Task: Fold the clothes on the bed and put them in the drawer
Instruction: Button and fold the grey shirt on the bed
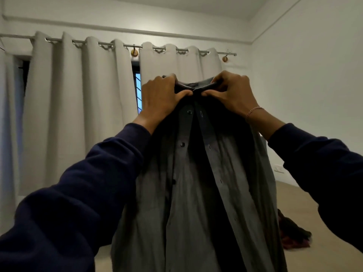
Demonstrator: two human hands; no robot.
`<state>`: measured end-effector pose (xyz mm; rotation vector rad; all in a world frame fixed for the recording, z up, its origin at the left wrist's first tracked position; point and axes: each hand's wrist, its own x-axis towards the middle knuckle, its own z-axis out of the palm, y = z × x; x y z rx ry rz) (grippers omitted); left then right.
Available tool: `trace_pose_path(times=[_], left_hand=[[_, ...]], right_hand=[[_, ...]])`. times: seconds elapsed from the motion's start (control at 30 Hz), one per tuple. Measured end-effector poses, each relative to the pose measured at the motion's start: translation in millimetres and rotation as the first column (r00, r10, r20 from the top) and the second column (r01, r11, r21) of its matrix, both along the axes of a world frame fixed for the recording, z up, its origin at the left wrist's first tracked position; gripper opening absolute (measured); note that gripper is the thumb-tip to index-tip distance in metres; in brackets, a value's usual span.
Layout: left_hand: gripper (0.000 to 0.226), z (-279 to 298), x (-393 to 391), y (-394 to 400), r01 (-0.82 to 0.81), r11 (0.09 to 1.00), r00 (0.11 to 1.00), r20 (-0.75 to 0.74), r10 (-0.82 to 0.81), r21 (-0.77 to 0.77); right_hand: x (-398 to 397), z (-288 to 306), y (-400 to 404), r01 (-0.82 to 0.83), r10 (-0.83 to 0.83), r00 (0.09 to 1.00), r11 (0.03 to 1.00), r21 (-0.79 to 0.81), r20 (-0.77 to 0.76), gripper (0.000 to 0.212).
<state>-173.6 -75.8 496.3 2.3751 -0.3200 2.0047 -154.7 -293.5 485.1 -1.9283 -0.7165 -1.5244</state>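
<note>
A grey button-up shirt (188, 193) hangs full length in front of me, held up at head height by its collar. My left hand (161, 97) pinches the left side of the collar. My right hand (231, 93), with a thin bracelet on the wrist, pinches the right side. The two thumbs nearly meet at the top of the placket. The shirt front is unbuttoned, with dark buttons down one edge and buttonholes down the other. Neither the drawer nor the bed's edge is in view.
Pale curtains (78, 114) on a metal rod cover the window behind the shirt. A dark reddish garment (294, 236) lies crumpled on the beige surface (314, 203) at the lower right. White walls close the room on the right.
</note>
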Motion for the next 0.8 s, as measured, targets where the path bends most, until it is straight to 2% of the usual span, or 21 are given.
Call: trace_pose_path(times=[0.17,0.3,0.4,0.53,0.6,0.7,0.77,0.8], left_hand=[[0.068,-34.6,15.5,2.9,-0.025,0.999,0.991,-0.130,0.030,0.036],[0.073,-95.8,46.4,7.8,-0.060,0.993,0.946,-0.312,0.089,0.104],[0.072,-147.1,79.8,14.0,-0.069,0.986,0.895,-0.427,0.130,0.155],[0.074,-214.7,134.8,18.0,-0.086,0.978,0.824,-0.538,0.176,0.188],[0.072,-243.2,159.6,15.8,-0.071,0.985,0.787,-0.598,0.153,0.159],[0.069,-279.6,210.8,5.9,-0.058,0.998,0.709,-0.704,0.041,-0.001],[0.064,-302.6,240.8,-2.1,-0.050,0.986,0.605,-0.791,-0.095,-0.157],[0.065,-316.4,257.0,-6.4,-0.033,0.970,0.529,-0.828,-0.186,-0.240]], right_hand=[[13.7,-26.2,2.9,0.041,-0.049,0.990,0.997,-0.064,-0.130,0.049],[39.8,-84.0,6.5,0.029,-0.069,0.936,0.992,-0.121,-0.345,0.047],[68.9,-131.8,9.0,0.012,-0.102,0.855,0.984,-0.177,-0.508,0.046],[123.7,-187.9,15.1,-0.035,-0.176,0.683,0.962,-0.272,-0.709,0.047],[150.5,-212.2,16.9,-0.035,-0.213,0.627,0.953,-0.300,-0.749,0.047],[207.3,-253.8,15.0,0.031,-0.234,0.626,0.961,-0.276,-0.744,0.044],[234.1,-283.6,13.5,0.013,-0.234,0.607,0.959,-0.285,-0.759,0.049],[246.2,-299.7,11.7,-0.050,-0.229,0.563,0.950,-0.309,-0.794,0.063]])
